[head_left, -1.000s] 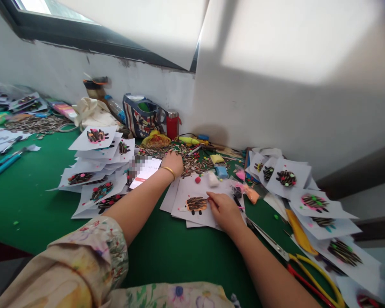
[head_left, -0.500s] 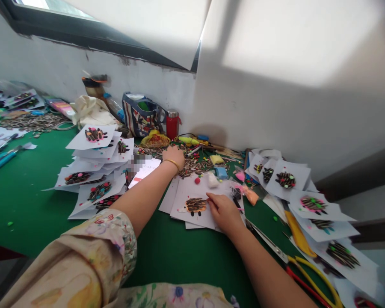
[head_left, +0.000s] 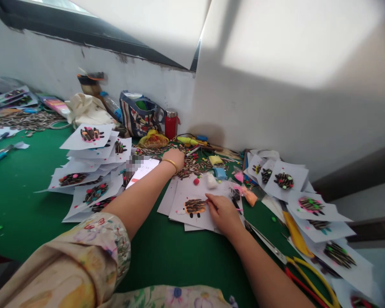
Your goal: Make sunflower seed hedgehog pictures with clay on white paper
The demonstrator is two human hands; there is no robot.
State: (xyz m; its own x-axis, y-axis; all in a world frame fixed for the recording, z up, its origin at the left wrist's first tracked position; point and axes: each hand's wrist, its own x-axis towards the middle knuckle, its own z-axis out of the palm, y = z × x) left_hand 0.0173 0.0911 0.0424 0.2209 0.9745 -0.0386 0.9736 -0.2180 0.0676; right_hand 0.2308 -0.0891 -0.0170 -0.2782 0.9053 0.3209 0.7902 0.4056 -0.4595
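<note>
Green tabletop (head_left: 179,256): the right hand (head_left: 225,214) should steady the hedgehog sheet (head_left: 186,188) lightly; beyond it, the left hand (head_left: 174,158) is at seeds (head_left: 191,166); I can't tell either's finger grip.

Left hand (head_left: 174,159) hiding its fingers, scissors (head_left: 279,255) cut off, phone (head_left: 145,170) part-pixelated

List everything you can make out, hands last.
Hedgehog picture: one, brown-orange on white, centre
Loose seeds: uncounted, brown, beyond it
Clay-like lumps: several, mixed colours, near seeds
Picture piles: several, white, both sides
Phone: one, white screen, left
Scissors: one pair, yellow-red handles, lower right
Flask: one, red, rear centre
Bag: one, blue-patterned, left of flask
Bottle: one, clear, further left
Table: one, green, underneath
Window: one, dark frame, upper left
Left hand: one, bare, at seeds
Right hand: one, bare, at picture's right
</note>
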